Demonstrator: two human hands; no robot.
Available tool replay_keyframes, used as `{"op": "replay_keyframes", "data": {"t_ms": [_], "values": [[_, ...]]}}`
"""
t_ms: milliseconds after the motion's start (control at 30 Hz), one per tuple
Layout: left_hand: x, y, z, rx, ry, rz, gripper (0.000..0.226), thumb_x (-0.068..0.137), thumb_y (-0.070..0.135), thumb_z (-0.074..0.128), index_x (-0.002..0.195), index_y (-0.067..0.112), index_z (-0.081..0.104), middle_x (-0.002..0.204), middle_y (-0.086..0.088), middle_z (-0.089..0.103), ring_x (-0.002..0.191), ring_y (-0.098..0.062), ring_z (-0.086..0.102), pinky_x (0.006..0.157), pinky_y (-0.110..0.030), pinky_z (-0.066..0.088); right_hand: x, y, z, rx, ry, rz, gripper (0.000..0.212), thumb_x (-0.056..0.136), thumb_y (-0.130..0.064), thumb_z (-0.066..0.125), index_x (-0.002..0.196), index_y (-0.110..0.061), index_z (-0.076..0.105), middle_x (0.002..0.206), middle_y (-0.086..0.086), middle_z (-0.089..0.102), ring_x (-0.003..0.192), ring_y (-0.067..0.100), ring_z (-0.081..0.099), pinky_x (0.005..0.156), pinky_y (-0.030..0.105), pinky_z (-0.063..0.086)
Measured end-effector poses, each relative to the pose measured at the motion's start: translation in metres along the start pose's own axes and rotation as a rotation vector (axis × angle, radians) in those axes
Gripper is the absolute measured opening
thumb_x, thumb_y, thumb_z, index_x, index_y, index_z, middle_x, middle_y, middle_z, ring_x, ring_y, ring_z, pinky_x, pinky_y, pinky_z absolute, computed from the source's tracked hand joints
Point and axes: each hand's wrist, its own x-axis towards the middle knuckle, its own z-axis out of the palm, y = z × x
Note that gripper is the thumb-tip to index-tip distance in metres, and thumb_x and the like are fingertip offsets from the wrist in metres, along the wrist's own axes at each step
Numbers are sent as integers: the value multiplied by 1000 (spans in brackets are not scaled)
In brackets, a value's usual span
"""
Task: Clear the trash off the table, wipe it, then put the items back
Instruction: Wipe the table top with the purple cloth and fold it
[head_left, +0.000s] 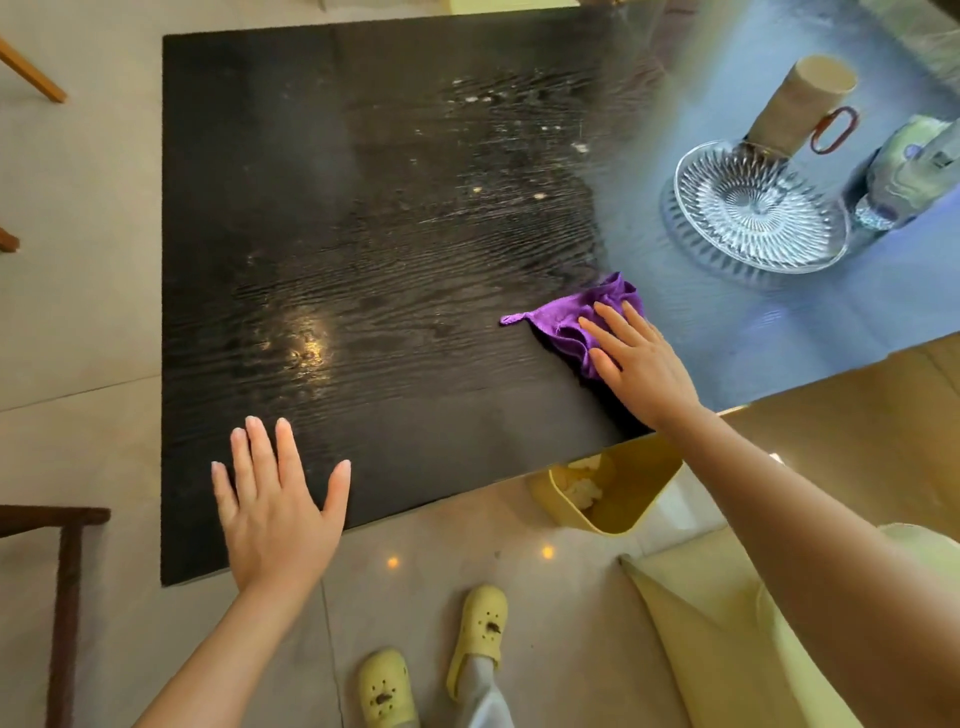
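Two flat-fingered hands: right hand (641, 364) presses crumpled purple cloth (571, 317) on glossy grained table (363, 208), left hand (275, 514) perhaps touching.

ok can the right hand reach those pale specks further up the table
Probably yes: the right hand lies flat on the purple cloth, with bare tabletop between it and the specks; the glass dish stands off to the right.

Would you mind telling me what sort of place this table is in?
Most likely a home living or dining room: a glass dish and mug stand on the dark table, a yellow bin sits by its edge, and the person wears soft slippers.
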Motion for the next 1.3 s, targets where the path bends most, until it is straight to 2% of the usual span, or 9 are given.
{"op": "replay_keyframes", "data": {"t_ms": [100, 233, 367, 533, 700, 1000, 1133, 1200, 1300], "values": [[-1, 0, -1, 0, 4, 8, 85, 86, 63, 12, 147, 5, 18, 156, -20, 16, 145, -33, 10, 118, -52, 10, -9, -22, 6, 50, 77, 142, 46, 101, -39, 28, 145, -28, 34, 157, -1, 28, 147, 27, 16, 120, 43, 18], [-1, 2, -2, 0, -2, -4, 87, 85, 64, 14, 147, 3, 21, 155, -22, 18, 145, -35, 11, 117, -53, 11, -26, -58, 15, 116, 127, 284, 55, 97, -52, 27, 145, -26, 36, 155, 0, 31, 147, 29, 18, 119, 44, 15], [-1, 3, -5, -4, -9, 4, 86, 85, 62, 14, 147, 2, 20, 155, -22, 17, 145, -35, 10, 117, -52, 9, -44, -91, 22, 116, 162, 264, 56, 94, -53, 34, 141, -23, 42, 152, 1, 38, 145, 31, 23, 117, 44, 21], [-2, 2, -7, -8, -22, 10, 87, 85, 61, 14, 146, -1, 21, 154, -25, 18, 145, -37, 12, 117, -53, 10, -55, -122, 23, 204, 180, 217, 38, 97, -32, 46, 132, -20, 54, 146, 2, 46, 142, 28, 32, 114, 41, 28], [-2, 1, -7, -9, -21, 21, 87, 85, 62, 13, 146, -1, 20, 154, -25, 18, 145, -37, 12, 117, -53, 9, -50, -85, -11, 457, 376, 149, 30, 93, -21, 55, 121, -16, 64, 134, 4, 60, 122, 22, 57, 102, 35, 44], [7, 11, -16, -178, -96, -33, 85, 85, 63, 14, 150, 9, 9, 159, -17, 0, 147, -28, -6, 118, -51, -2, -6, -21, -29, 508, 497, 237, 34, 94, -29, 52, 125, -19, 61, 139, 0, 55, 127, 19, 52, 103, 32, 41], [8, 57, -9, -178, -81, 92, 78, 89, 63, 7, 150, 14, 6, 159, -14, 0, 147, -26, -5, 118, -49, -4, 17, 4, -22, 223, 234, 164, 59, 89, -39, 57, 143, -22, 39, 154, 9, 32, 133, 35, 36, 108, 42, 31], [4, 72, -1, -81, -53, 120, 75, 89, 62, 5, 149, 17, 6, 159, -14, 5, 147, -28, -1, 117, -50, -4, 22, 11, -11, 83, 101, 120, 64, 89, -47, 53, 146, -27, 32, 159, 9, 17, 141, 33, 24, 113, 45, 23], [3, 72, 5, -19, -26, 119, 73, 90, 58, 11, 149, 15, 15, 157, -18, 14, 146, -33, 9, 116, -55, 4, 26, 18, -3, 53, 68, 121, 64, 88, -56, 46, 145, -31, 33, 160, 7, 13, 146, 26, 18, 119, 46, 13]]}}
